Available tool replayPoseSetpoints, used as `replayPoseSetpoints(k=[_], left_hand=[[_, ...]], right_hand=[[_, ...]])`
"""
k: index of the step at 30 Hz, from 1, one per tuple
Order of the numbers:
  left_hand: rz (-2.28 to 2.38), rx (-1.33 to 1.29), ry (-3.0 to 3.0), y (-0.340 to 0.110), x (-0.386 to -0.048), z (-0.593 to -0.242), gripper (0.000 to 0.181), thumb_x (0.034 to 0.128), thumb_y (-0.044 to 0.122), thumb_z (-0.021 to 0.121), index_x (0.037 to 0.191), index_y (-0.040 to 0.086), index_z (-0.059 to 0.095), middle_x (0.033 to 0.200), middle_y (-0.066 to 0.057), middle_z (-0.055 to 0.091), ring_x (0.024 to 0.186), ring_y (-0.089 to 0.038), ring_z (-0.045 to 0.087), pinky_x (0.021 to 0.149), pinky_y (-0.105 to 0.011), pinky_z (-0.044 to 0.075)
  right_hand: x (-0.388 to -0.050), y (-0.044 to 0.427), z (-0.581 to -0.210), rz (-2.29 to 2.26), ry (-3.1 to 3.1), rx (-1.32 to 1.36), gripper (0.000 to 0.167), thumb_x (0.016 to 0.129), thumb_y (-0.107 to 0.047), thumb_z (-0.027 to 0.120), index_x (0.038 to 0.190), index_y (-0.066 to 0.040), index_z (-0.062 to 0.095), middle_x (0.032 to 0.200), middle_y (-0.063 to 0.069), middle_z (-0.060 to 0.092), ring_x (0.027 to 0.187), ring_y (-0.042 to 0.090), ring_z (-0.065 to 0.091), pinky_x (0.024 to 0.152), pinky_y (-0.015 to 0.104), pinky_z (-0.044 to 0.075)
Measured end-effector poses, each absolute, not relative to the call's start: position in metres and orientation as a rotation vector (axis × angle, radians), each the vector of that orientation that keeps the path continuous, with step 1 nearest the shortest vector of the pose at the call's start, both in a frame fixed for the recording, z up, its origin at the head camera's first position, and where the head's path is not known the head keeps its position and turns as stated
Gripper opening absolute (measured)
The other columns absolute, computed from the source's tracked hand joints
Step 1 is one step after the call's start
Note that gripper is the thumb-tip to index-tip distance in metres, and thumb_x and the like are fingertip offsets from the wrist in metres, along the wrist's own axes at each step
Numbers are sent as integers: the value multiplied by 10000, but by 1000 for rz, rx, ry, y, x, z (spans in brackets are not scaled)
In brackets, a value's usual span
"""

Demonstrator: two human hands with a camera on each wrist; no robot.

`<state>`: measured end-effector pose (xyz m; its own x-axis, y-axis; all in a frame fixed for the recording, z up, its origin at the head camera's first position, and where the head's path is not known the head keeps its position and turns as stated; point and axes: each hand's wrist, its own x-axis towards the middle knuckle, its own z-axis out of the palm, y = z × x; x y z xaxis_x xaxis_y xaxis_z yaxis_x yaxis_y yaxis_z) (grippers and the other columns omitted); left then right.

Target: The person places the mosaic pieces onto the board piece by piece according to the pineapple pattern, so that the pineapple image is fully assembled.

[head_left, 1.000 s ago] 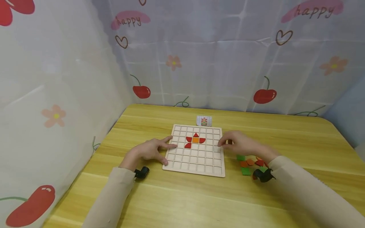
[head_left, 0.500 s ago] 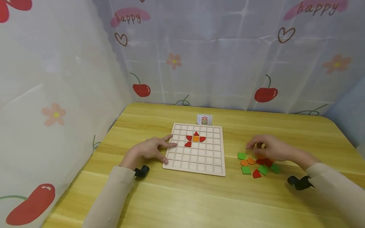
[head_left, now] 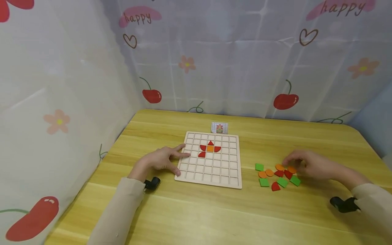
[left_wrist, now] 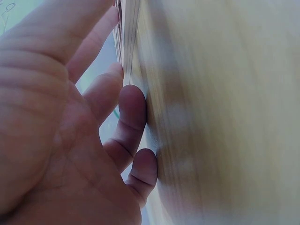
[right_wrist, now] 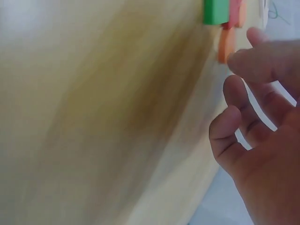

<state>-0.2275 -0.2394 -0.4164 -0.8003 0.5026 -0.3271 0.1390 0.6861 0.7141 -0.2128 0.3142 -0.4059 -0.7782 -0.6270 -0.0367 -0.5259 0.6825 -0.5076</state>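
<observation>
Right grip (right_wrist: 267,159), fingers (right_wrist: 226,123) bent, just beside orange piece (right_wrist: 227,42); green piece (right_wrist: 215,11), red piece (right_wrist: 233,13) near; wooden tabletop (right_wrist: 93,117).

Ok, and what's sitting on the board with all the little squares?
Four red pieces and one orange square lie on the grid board. The left hand is over the board's left edge, hiding the bits right under it.

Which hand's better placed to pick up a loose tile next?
Probably the right hand: it is close by the loose tiles, while the left hand rests at the left edge of the board.
</observation>
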Motion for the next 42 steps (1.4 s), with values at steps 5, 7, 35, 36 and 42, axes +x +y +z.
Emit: replayPoseSetpoints(k=[5, 7, 35, 36, 42], left_hand=[[958, 492, 2389, -238, -227, -417, 758, 753, 267, 901, 1438, 374, 596, 1731, 89, 181, 1615, -288, 110, 1282, -541, 164], [957, 500, 2391, -239, -227, -418, 758, 755, 269, 900, 1442, 369, 594, 1731, 89, 178, 1615, -290, 113, 1281, -542, 167], [952, 482, 2392, -239, -227, -416, 757, 757, 260, 897, 1443, 364, 595, 1732, 94, 175, 1617, -282, 98, 1285, -537, 155], [951, 480, 2392, -239, -227, -416, 754, 758, 263, 897, 1441, 370, 596, 1731, 97, 176, 1617, -279, 97, 1286, -535, 154], [953, 466, 2393, -239, -226, -416, 750, 750, 276, 902, 1427, 398, 602, 1727, 115, 180, 1618, -271, 97, 1288, -535, 144]], right_hand=[[-210, 322, -414, -728, 2644, -827, 391, 843, 46, 730, 1179, -153, 712, 1171, -5, 687, 1060, -94, 574, 815, 167, 519], [-209, 324, -416, -730, 2660, -845, 362, 860, 17, 750, 1171, -165, 711, 1161, -17, 686, 1057, -104, 569, 812, 164, 520], [-235, 246, -391, -711, 2632, -935, 229, 938, -142, 753, 1161, -115, 708, 1075, -50, 684, 910, 94, 571, 766, 250, 517], [-237, 239, -389, -715, 2625, -940, 225, 940, -146, 751, 1157, -109, 708, 1071, -43, 685, 913, 111, 575, 761, 255, 518], [-246, 200, -385, -664, 2635, -930, 193, 946, -178, 735, 1136, -149, 714, 1061, -49, 682, 923, 144, 576, 761, 276, 512]])
